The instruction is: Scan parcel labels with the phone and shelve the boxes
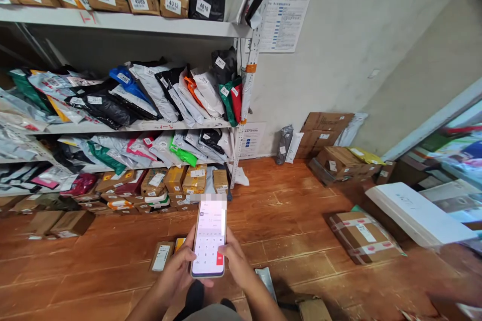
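A smartphone (205, 248) with a lit screen is held upright in front of my body, showing a number keypad with a red key at its lower right. My left hand (181, 263) wraps round the phone's left edge, its thumb over the lower left of the screen. On the other side, my right hand (234, 260) grips the right edge, with the thumb tip by the red key. Part of the upper screen is blurred out. The fingers behind the phone are mostly hidden.
A white shelf rack (150, 25) carries labelled cartons and many bagged parcels. Boxes (154, 183) line the floor under it. A taped carton (363, 235) and a white slab-like box (417, 210) are at the right. Small parcels (162, 256) lie near my feet.
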Motion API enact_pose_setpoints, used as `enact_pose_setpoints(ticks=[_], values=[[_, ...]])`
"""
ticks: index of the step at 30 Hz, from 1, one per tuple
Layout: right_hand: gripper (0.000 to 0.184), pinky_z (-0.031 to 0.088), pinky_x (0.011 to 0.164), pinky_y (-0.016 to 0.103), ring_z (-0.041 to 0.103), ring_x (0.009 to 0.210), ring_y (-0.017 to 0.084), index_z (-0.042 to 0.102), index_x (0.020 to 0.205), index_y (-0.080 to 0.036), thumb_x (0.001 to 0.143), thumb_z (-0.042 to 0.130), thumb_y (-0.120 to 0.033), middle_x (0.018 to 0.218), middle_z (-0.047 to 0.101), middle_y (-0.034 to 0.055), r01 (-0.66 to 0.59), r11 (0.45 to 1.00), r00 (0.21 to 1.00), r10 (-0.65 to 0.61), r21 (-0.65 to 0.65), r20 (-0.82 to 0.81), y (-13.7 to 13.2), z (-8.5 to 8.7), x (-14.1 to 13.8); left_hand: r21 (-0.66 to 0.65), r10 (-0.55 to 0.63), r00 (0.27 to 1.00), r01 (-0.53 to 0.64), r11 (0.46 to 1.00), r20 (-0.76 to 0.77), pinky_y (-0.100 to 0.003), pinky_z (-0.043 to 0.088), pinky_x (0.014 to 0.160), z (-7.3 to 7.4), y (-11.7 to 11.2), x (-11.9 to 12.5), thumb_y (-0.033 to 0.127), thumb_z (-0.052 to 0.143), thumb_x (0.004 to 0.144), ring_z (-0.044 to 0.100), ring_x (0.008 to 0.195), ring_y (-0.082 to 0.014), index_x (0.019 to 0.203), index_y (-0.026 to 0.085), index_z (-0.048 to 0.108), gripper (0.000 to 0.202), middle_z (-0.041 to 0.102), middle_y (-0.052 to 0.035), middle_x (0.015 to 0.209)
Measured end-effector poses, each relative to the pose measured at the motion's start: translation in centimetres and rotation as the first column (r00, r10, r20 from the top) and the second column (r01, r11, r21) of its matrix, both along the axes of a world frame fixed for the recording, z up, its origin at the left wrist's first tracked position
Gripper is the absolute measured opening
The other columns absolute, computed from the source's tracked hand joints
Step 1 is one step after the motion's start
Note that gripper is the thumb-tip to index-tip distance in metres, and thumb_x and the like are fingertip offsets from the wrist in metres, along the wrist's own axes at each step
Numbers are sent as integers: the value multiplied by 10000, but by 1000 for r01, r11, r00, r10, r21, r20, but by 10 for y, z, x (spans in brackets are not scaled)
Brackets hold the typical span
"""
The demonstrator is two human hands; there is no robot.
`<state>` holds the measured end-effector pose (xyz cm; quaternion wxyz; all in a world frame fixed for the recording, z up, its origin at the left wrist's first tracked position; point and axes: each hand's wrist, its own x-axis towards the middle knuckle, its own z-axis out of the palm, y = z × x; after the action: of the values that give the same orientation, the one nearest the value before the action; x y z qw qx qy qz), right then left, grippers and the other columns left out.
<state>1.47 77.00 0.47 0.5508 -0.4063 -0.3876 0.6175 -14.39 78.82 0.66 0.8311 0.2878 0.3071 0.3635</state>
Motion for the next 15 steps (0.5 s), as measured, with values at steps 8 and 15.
enact_pose_setpoints(ticks=[8,15], values=[[376,440,817,359,607,908,256,664,1002,-193,664,553,-312,951,721,28,139,987,990,-140,-77,-4,20,3,-22,-18,-120,989,119,993,-84,-324,558,562,7,30,-18,43,504,617,631,869,-246,1438,361,-107,1071,551,-58,1306],[539,489,794,431,662,873,317,696,953,-205,592,730,-603,920,746,79,319,928,945,-326,-191,-8,39,-10,-39,-5,-205,970,207,978,127,-391,524,792,-26,61,-29,205,604,623,550,1136,-326,1466,306,133,971,601,-39,1260]])
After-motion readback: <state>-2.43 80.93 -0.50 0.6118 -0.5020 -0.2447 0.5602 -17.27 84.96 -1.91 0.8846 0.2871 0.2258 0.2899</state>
